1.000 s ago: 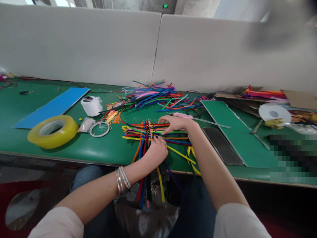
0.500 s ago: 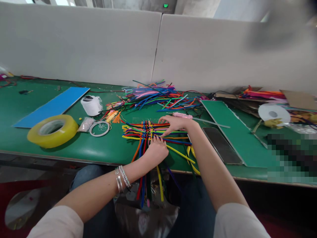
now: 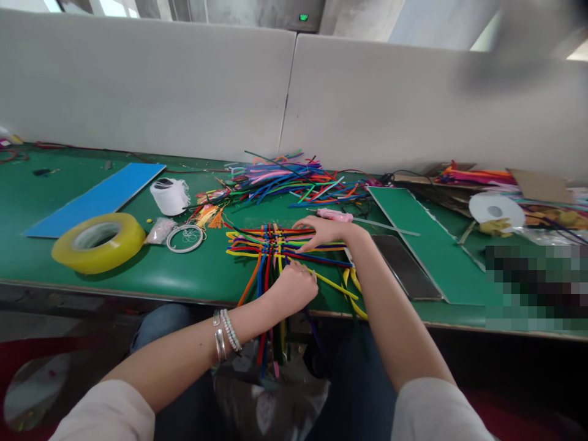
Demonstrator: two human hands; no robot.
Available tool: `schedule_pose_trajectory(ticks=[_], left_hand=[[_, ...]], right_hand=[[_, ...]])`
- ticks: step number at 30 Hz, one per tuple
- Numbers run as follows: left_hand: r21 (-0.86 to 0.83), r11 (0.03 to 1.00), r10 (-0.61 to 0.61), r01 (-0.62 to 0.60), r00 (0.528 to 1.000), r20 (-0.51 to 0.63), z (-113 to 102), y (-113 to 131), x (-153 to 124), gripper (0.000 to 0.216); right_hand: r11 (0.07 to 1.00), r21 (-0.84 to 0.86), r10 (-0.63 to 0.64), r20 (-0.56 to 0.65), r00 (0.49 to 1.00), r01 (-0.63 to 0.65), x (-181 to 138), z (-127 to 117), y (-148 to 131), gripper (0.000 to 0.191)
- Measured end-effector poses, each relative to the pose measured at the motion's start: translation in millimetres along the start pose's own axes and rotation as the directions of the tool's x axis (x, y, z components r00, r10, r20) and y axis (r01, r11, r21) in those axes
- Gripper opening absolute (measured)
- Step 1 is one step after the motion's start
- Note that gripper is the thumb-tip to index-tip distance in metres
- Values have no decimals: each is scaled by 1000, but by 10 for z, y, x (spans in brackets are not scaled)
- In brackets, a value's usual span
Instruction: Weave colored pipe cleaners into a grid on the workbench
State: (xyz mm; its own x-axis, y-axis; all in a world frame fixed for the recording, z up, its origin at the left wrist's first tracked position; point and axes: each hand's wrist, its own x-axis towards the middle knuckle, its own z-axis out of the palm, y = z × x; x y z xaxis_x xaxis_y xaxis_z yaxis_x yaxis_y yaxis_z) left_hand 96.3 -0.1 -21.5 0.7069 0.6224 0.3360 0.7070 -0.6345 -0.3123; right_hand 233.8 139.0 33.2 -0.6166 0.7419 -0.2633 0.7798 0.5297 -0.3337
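Observation:
A woven band of colourful pipe cleaners (image 3: 272, 240) lies on the green table, with loose ends stretching left and right and several hanging over the front edge. My left hand (image 3: 296, 285) is closed at the band's lower right, its fingers curled on a pipe cleaner; the fingertips are partly hidden. From beside it a yellow pipe cleaner (image 3: 337, 286) runs out to the right. Resting over the strands on the right side is my right hand (image 3: 324, 231), thumb and fingers apart. Just behind it lies a pink glue gun (image 3: 334, 215) with a clear glue stick.
A heap of pipe cleaners (image 3: 280, 177) lies at the back. On the left are yellow tape (image 3: 133, 242), a white thread spool (image 3: 169, 197) and a blue board (image 3: 101, 199). To the right are a phone (image 3: 407, 266), a green board (image 3: 413, 239) and a white roll (image 3: 496, 211).
My left hand has drawn slightly right and toward me, its fingers more curled. A yellow strand that hung below it has shifted. My right hand stays over the strands.

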Motion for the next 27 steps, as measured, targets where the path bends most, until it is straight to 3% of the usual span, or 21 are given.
schedule_pose_trajectory(ticks=[10, 20, 24, 27], left_hand=[[27, 1000, -14, 14, 1000, 14, 101, 15, 1, 31], [-123, 981, -138, 147, 987, 81, -66, -35, 36, 32], [-321, 916, -190, 241, 965, 182, -281, -251, 65, 32], [-469, 811, -286, 349, 937, 201, -404, -608, 40, 37]], right_hand=[[1000, 5, -26, -48, 999, 26, -69, 87, -2, 83], [996, 18, -79, -149, 986, 83, -82, 226, 44, 76], [997, 28, -66, -159, 985, 71, -119, 244, 45, 75], [997, 55, -50, -146, 988, 58, -158, 242, 12, 74]])
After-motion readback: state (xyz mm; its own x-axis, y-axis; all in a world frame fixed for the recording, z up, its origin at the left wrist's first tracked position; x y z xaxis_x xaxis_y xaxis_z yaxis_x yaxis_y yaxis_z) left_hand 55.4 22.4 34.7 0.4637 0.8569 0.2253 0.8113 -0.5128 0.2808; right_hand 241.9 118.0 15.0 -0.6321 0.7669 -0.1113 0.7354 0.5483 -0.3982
